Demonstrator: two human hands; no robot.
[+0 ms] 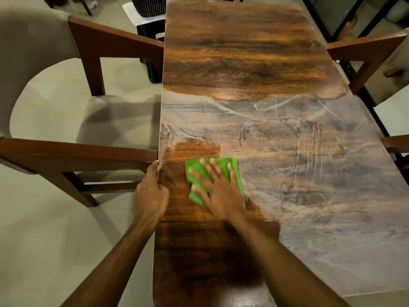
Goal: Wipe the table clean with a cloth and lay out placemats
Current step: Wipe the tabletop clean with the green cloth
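A long wooden table (239, 54) fills the middle of the head view. A pale dusty film with smear marks covers its middle and right part; the near left strip and the far end show clean brown wood. A folded green cloth (192, 167) lies flat on the table near its left edge. My right hand (218, 187) presses on the cloth with straight, spread fingers and looks blurred. My left hand (150, 191) grips the table's left edge beside the cloth, thumb on top. No placemats are in view.
A wooden chair with a grey cushion (110, 120) stands close against the table's left side. Parts of two more wooden chairs (367, 52) show on the right. A dark ribbed object (148, 5) stands on the floor past the far left corner.
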